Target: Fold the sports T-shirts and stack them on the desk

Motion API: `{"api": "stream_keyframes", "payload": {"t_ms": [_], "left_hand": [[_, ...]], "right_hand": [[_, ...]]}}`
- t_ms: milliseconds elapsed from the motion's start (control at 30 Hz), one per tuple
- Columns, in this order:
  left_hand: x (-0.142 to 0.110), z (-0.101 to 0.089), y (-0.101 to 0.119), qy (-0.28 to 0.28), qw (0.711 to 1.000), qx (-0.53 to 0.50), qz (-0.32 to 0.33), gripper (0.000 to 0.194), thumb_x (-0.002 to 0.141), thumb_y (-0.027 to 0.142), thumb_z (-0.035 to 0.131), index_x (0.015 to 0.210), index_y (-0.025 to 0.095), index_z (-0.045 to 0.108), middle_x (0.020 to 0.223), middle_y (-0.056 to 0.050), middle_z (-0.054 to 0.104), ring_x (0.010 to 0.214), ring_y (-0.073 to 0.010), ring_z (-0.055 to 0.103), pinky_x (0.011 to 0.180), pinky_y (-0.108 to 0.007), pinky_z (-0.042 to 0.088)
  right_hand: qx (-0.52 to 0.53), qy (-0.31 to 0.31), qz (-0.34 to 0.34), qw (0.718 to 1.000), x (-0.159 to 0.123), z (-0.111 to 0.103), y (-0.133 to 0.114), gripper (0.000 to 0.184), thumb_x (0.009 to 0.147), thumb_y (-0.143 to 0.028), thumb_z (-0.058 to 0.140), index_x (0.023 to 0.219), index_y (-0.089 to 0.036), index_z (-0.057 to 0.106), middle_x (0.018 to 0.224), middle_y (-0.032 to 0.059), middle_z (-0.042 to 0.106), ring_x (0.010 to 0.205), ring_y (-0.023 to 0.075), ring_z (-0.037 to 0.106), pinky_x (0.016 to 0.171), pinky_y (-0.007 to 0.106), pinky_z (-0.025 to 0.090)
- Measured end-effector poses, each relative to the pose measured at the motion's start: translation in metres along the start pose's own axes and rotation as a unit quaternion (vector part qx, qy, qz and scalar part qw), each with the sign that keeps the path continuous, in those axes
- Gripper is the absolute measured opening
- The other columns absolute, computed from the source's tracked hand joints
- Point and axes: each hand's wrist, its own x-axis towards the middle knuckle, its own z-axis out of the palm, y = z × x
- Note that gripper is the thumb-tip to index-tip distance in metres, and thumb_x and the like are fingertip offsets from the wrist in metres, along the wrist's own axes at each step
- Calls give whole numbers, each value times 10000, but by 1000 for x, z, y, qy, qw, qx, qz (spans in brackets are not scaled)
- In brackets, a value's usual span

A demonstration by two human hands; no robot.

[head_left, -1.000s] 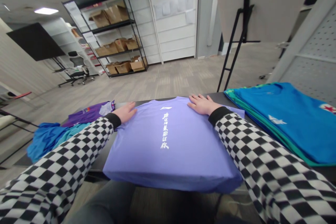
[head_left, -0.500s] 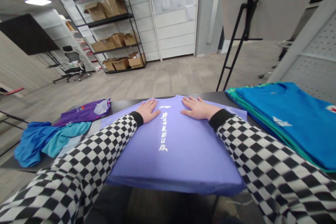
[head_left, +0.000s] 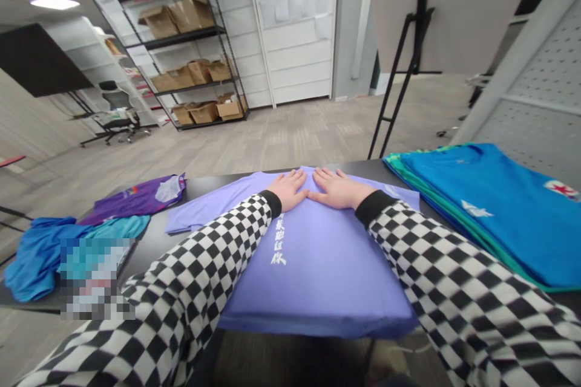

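A lavender T-shirt (head_left: 327,272) lies spread on the dark table (head_left: 206,184), its hem hanging over the near edge. White lettering runs down its middle, the upper part covered by my left hand (head_left: 289,191). That hand rests flat near the collar, fingers stretched out. Beside it, my right hand (head_left: 338,188) also lies flat on the shirt, fingers spread and thumb close to the left thumb. Neither hand grips the cloth. Both sleeves of the shirt reach out sideways, partly behind my forearms.
A stack of folded shirts with a blue shirt (head_left: 508,211) on top sits at the right. At the left lie a purple shirt (head_left: 136,196), a teal garment (head_left: 120,230) and a crumpled blue garment (head_left: 39,254). Farther back stand a box-filled shelf (head_left: 181,36) and a black stand (head_left: 399,84).
My left hand has slid rightward across the shirt from its left shoulder to beside my right hand. The right hand moved slightly inward. The shirt's left sleeve now lies spread out.
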Motion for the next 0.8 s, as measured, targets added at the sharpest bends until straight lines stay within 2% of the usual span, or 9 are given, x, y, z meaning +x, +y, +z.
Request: {"api": "stream_keyframes", "payload": {"t_ms": [133, 233, 300, 367, 433, 500, 567, 633, 800], "left_hand": [[2, 10, -6, -3, 1000, 13, 10, 804, 1156, 579, 310, 1839, 156, 262, 1915, -118, 192, 1785, -306, 169, 1436, -564, 146], [2, 13, -11, 7, 1000, 23, 10, 837, 1151, 638, 307, 1838, 160, 273, 1911, -124, 200, 1781, -322, 189, 1430, -568, 159], [3, 16, -14, 13, 1000, 23, 8, 863, 1143, 676, 307, 1839, 168, 274, 1910, -130, 201, 1779, -335, 193, 1424, -579, 166], [5, 18, -16, 13, 1000, 22, 9, 881, 1136, 692, 300, 1841, 165, 268, 1909, -136, 194, 1779, -343, 192, 1420, -586, 169], [7, 19, -16, 10, 1000, 21, 13, 890, 1132, 695, 292, 1842, 158, 263, 1908, -139, 191, 1778, -343, 196, 1419, -587, 170], [7, 19, -16, 11, 1000, 23, 14, 896, 1127, 694, 281, 1842, 154, 260, 1908, -137, 191, 1777, -340, 201, 1418, -587, 172], [6, 18, -15, 13, 1000, 25, 12, 904, 1123, 694, 273, 1843, 149, 255, 1909, -133, 185, 1778, -334, 198, 1419, -585, 174], [5, 18, -14, 13, 999, 29, 9, 913, 1118, 692, 265, 1843, 139, 247, 1911, -130, 176, 1780, -328, 191, 1421, -584, 170], [4, 11, -9, -17, 998, 58, -4, 910, 1127, 669, 230, 1845, 111, 214, 1908, -153, 160, 1781, -323, 189, 1423, -598, 159]], "right_hand": [[20, 4, 1, 1000, 0, 0, -5, 982, 1080, -796, 442, 1810, -144, 363, 1868, 211, 298, 1750, 429, 246, 1409, 685, 166], [31, 23, 2, 999, -6, -13, -9, 876, 1123, -705, 468, 1778, -125, 421, 1856, 217, 328, 1740, 422, 283, 1407, 679, 177], [37, 87, 12, 995, -20, -30, -4, 784, 1151, -630, 469, 1753, -128, 465, 1840, 204, 379, 1729, 402, 323, 1406, 660, 199], [50, 189, 51, 979, -44, -48, 8, 678, 1168, -552, 469, 1713, -153, 529, 1781, 182, 501, 1672, 350, 446, 1388, 566, 298], [58, 286, 128, 948, -80, -63, 27, 571, 1175, -461, 459, 1644, -173, 613, 1646, 166, 661, 1524, 304, 619, 1292, 454, 446], [38, 324, 230, 917, -117, -70, 49, 483, 1157, -372, 469, 1527, -179, 713, 1457, 162, 784, 1341, 307, 729, 1156, 417, 538], [-3, 282, 310, 908, -146, -69, 69, 385, 1115, -326, 532, 1332, -197, 822, 1305, 158, 833, 1244, 321, 752, 1070, 402, 557], [-38, 215, 343, 914, -162, -64, 81, 327, 1088, -327, 581, 1175, -225, 879, 1256, 153, 839, 1217, 328, 747, 1027, 392, 552], [-33, 107, 325, 939, -162, -55, 86, 343, 1076, -476, 647, 1218, -296, 902, 1292, 137, 829, 1175, 344, 747, 951, 404, 564]]}}
